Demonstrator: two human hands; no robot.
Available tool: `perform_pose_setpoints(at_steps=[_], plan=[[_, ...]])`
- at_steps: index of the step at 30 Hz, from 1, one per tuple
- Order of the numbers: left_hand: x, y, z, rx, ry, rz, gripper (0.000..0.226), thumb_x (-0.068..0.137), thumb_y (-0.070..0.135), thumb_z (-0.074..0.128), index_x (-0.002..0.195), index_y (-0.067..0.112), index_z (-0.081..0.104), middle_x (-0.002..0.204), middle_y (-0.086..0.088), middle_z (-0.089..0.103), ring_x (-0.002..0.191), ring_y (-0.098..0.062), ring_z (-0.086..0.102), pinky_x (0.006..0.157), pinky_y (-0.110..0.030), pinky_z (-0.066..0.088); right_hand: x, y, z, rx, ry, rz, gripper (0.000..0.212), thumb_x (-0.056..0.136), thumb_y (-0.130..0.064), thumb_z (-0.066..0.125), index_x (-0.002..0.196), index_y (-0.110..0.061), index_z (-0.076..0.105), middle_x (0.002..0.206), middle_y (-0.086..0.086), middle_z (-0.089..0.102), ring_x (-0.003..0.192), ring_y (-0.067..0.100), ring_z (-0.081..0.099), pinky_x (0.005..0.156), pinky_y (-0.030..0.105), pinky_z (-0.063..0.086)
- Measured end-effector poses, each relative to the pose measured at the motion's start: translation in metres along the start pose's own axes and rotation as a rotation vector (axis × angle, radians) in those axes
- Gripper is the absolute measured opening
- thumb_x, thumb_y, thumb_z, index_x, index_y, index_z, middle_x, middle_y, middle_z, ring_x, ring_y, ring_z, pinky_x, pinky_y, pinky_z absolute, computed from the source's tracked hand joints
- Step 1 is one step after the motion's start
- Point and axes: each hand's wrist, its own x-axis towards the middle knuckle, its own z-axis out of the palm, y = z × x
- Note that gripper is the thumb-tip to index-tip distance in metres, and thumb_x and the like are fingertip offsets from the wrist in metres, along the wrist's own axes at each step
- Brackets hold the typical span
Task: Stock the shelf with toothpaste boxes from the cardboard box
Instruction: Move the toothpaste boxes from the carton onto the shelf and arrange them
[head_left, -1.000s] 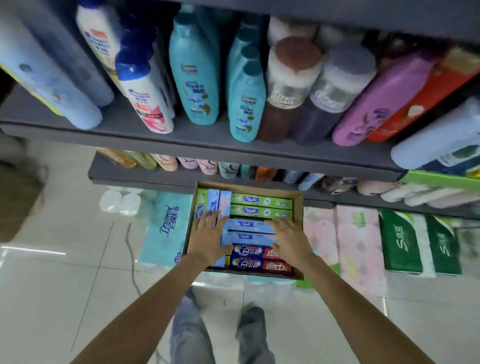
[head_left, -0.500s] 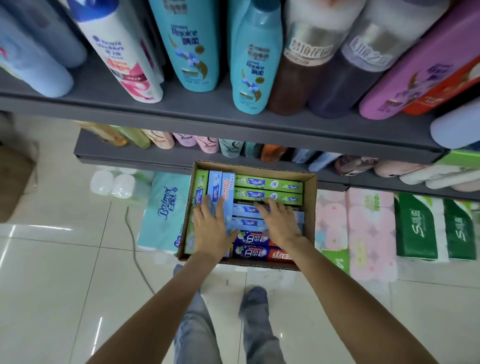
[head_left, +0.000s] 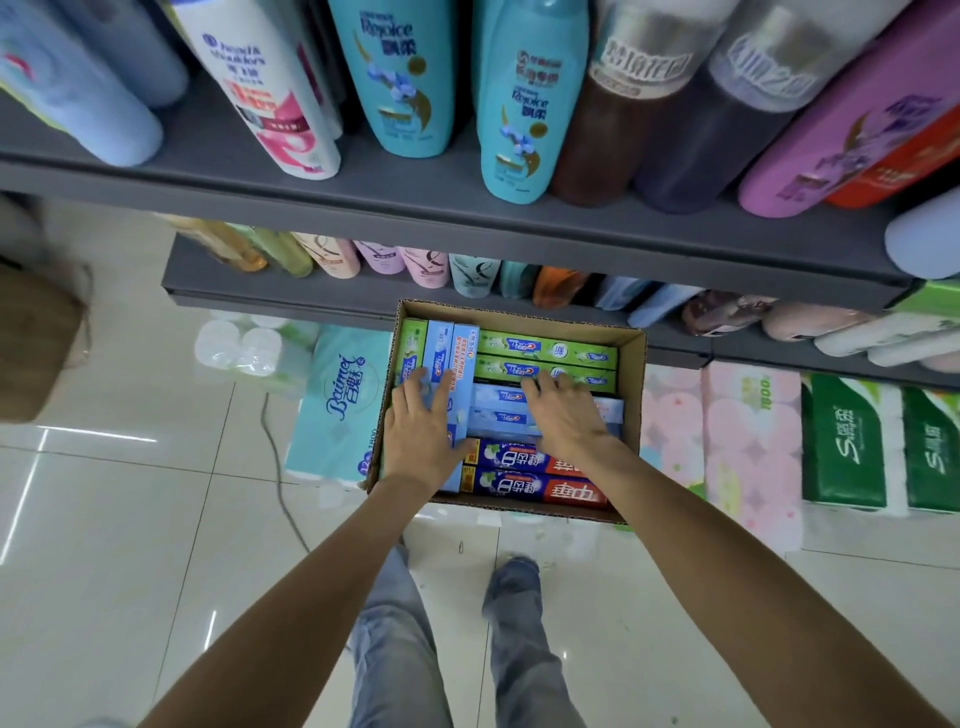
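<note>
Reaching into the cardboard box (head_left: 631, 395) on the floor, left hand (head_left: 423, 434) and right hand (head_left: 569, 415) both flat, gripping nothing, on tightly packed toothpaste boxes (head_left: 545, 347), risking fumbling neighbours loose.

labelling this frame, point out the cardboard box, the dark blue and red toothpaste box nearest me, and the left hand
brown cardboard box (head_left: 631, 384), head view, bare right wall
dark blue and red toothpaste box (head_left: 535, 487), head view, top face
left hand (head_left: 423, 434), head view, back of hand

Shampoo bottles (head_left: 405, 78), teal, white, brown and purple, upright on the upper tier. Smaller bottles (head_left: 426, 265) on the tier below. Tissue packs on tiled floor (head_left: 130, 545): teal (head_left: 337, 410), pink (head_left: 748, 441), green (head_left: 841, 441).
</note>
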Motion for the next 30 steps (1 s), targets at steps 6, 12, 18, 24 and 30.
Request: perform_pose_setpoints(at_steps=[6, 12, 18, 24, 30], plan=[[-0.002, -0.004, -0.013, -0.011, -0.042, 0.013, 0.086, 0.082, 0.057, 0.059, 0.148, 0.022, 0.016, 0.150, -0.009, 0.018, 0.137, -0.026, 0.021, 0.110, -0.038, 0.027, -0.009, 0.023, -0.021, 0.043, 0.038, -0.024, 0.062, 0.081, -0.019, 0.069, 0.132, -0.009, 0.035, 0.126, 0.010, 0.048, 0.115, 0.028, 0.048, 0.091, 0.043, 0.043], [-0.003, -0.002, -0.011, -0.021, -0.019, 0.015, 0.083, 0.082, 0.053, 0.060, 0.147, 0.020, 0.019, 0.150, -0.011, 0.018, 0.136, -0.028, 0.022, 0.110, -0.040, 0.027, -0.002, 0.012, 0.010, 0.053, -0.015, -0.077, 0.081, 0.082, -0.037, 0.068, 0.144, -0.011, 0.024, 0.141, 0.013, 0.038, 0.126, 0.030, 0.041, 0.102, 0.042, 0.038], [-0.004, 0.001, -0.002, 0.002, -0.002, 0.024, 0.090, 0.079, 0.057, 0.061, 0.148, 0.018, 0.017, 0.152, -0.014, 0.014, 0.135, -0.032, 0.021, 0.108, -0.042, 0.027, 0.008, 0.013, 0.015, 0.106, -0.058, -0.090, 0.091, 0.076, -0.042, 0.075, 0.143, -0.011, 0.022, 0.134, 0.014, 0.048, 0.118, 0.030, 0.051, 0.096, 0.041, 0.044], [-0.003, -0.004, -0.003, -0.038, 0.003, 0.031, 0.089, 0.079, 0.055, 0.064, 0.148, 0.021, 0.019, 0.152, -0.011, 0.015, 0.137, -0.029, 0.020, 0.109, -0.039, 0.027, 0.018, 0.028, 0.006, 0.054, -0.072, -0.187, 0.085, 0.077, -0.048, 0.070, 0.142, -0.014, 0.025, 0.123, 0.009, 0.056, 0.102, 0.026, 0.060, 0.078, 0.038, 0.052], [-0.004, -0.005, 0.000, -0.036, 0.007, 0.024, 0.088, 0.079, 0.056, 0.063, 0.148, 0.022, 0.018, 0.152, -0.012, 0.014, 0.137, -0.029, 0.019, 0.110, -0.040, 0.025, 0.018, 0.013, 0.010, -0.085, -0.085, -0.187, 0.098, 0.080, -0.037, 0.072, 0.150, -0.014, 0.007, 0.142, 0.014, 0.040, 0.123, 0.033, 0.047, 0.094, 0.042, 0.044]])
